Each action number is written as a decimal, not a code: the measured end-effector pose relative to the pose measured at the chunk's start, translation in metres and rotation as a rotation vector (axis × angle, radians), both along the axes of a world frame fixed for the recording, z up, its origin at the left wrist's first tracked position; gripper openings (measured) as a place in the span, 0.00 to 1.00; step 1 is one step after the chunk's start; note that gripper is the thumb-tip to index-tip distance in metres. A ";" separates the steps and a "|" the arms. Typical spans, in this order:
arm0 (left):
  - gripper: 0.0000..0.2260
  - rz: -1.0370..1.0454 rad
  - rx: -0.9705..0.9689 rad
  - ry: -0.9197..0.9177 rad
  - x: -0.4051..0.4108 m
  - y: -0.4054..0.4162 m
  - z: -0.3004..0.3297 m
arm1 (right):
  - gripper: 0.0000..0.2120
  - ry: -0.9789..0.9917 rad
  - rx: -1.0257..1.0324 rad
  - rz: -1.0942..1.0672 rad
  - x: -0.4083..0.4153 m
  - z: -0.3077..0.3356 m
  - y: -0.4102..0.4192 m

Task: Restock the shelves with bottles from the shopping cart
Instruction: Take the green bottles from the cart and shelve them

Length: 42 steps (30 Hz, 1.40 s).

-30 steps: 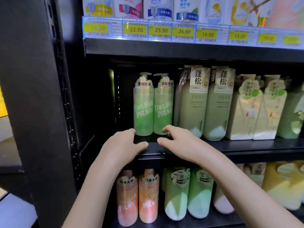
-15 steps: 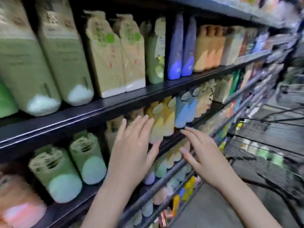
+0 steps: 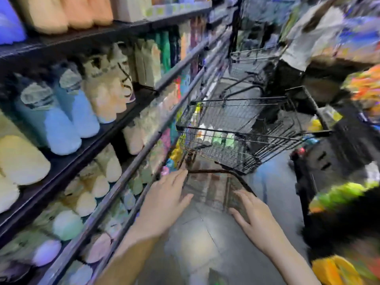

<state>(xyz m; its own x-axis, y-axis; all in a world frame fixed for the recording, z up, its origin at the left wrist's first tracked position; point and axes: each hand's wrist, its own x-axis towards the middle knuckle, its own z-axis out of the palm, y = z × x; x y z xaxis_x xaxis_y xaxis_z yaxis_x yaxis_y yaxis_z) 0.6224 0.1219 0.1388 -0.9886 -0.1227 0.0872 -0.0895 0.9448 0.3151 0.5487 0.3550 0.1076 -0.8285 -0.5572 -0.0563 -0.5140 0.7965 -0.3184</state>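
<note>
A black wire shopping cart (image 3: 242,128) stands in the aisle ahead of me, its basket holding several blurred white and green bottles (image 3: 218,138). My left hand (image 3: 164,202) reaches forward with straight, spread fingers and holds nothing; its fingertips are near the cart's lower frame. My right hand (image 3: 255,217) is also out flat and empty, just short of the cart's lower tray (image 3: 213,190). The dark shelves (image 3: 115,124) on my left are stocked with blue, cream, orange and green bottles. The whole view is motion-blurred.
A second cart (image 3: 250,58) stands farther down the aisle with a person (image 3: 304,42) in a white top beside it. Colourful goods and a dark rack (image 3: 337,161) crowd the right side. Grey floor (image 3: 205,243) lies under my arms.
My view has swung right from the shelf with the green pump bottles to the cart in the aisle. Both hands left the shelf edge and now reach toward the cart, empty.
</note>
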 end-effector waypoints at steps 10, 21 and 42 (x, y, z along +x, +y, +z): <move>0.20 0.081 0.137 -0.205 -0.139 -0.035 -0.057 | 0.23 -0.030 -0.042 -0.009 -0.164 -0.011 -0.046; 0.26 -0.197 0.115 -0.219 -0.393 -0.057 -0.073 | 0.24 -0.147 0.000 -0.243 -0.328 -0.035 -0.044; 0.26 -0.022 0.169 -0.596 -0.714 -0.083 -0.207 | 0.24 -0.481 0.023 -0.163 -0.709 -0.193 -0.075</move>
